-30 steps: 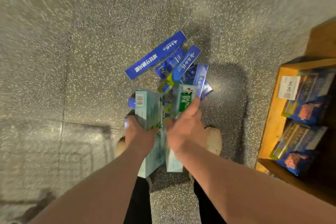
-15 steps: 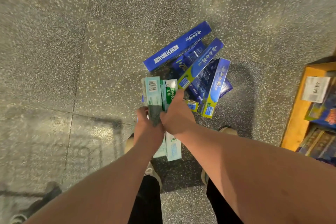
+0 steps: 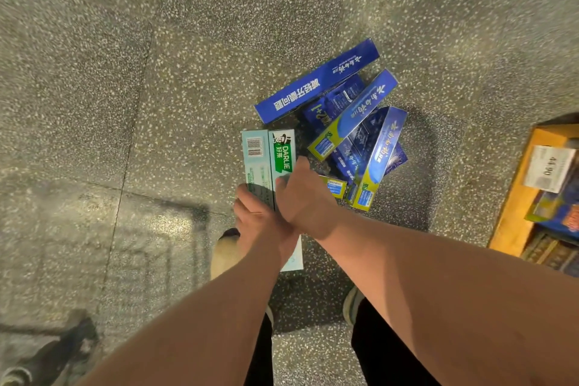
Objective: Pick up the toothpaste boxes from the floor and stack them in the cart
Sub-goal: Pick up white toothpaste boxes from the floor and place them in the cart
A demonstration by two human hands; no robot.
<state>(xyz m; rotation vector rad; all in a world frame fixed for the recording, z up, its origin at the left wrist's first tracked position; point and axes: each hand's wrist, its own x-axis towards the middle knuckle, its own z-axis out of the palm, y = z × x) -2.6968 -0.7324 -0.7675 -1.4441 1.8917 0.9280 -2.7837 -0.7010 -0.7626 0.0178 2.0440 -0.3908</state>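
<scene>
Two pale green toothpaste boxes (image 3: 268, 160) lie side by side in my hands, long ends pointing away from me; one shows a barcode, the other a green label. My left hand (image 3: 255, 218) grips them from the left and below. My right hand (image 3: 302, 194) presses on them from the right, thumb along the labelled box. Just beyond, several blue toothpaste boxes (image 3: 316, 83) lie in a loose heap (image 3: 366, 138) on the speckled floor. The cart itself is out of view.
A wooden shelf (image 3: 513, 197) with a price tag and stocked boxes stands at the right edge. The shadow of a wire cart (image 3: 150, 247) falls on the floor at left. My shoes (image 3: 224, 252) are below my hands, and a dark wheel-like object (image 3: 47, 354) sits bottom left.
My hands have brought the two green boxes together, flat and side by side. The view has shifted, so the blue heap and the shelf sit further right.
</scene>
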